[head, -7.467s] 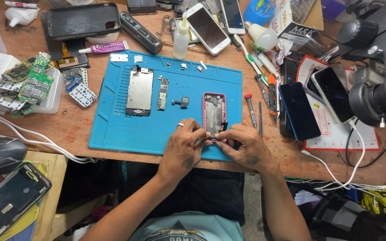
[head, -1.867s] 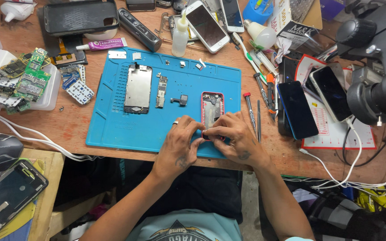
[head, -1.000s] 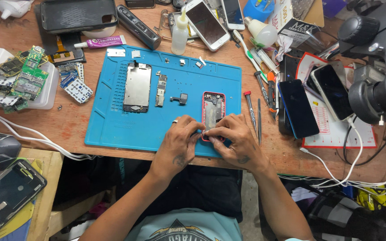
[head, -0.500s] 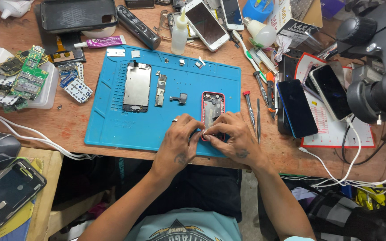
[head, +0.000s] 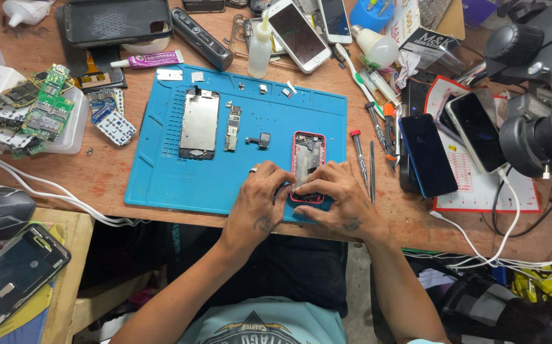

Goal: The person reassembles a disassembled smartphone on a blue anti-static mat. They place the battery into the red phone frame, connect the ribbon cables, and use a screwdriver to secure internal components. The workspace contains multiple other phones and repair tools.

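Two hands meet over the near end of an opened phone housing with a red rim (head: pixel 308 159), which lies flat on a blue work mat (head: pixel 161 185), toward its right edge and near its front. Fingers of the left hand (head: pixel 260 207) are curled and narrow, pressing on the housing's lower left edge; fingers of the right hand (head: pixel 340 200) are likewise bunched, their tips set on the housing's lower end, and whether a small part is pinched between them cannot be told. Farther left on the mat lie a bare display frame (head: pixel 199 123), a narrow logic board (head: pixel 232 119) just beside it, and a small dark part (head: pixel 260 140) between board and housing. Just right of the housing, partly on the mat's edge, lie a red-capped screwdriver (head: pixel 359 153) and a thin metal tool (head: pixel 372 172). The mat rests on a worn wooden bench (head: pixel 116 181). Beyond the mat stand a small dropper bottle (head: pixel 260 48), a white-faced phone (head: pixel 298 35) and a dark phone case (head: pixel 116 22); a pile of green circuit boards (head: pixel 37 108) sits at the left. A dark-screened phone (head: pixel 428 155) lies to the right, near a black microscope (head: pixel 544 121). White cables (head: pixel 53 194) cross the bench's left front edge.
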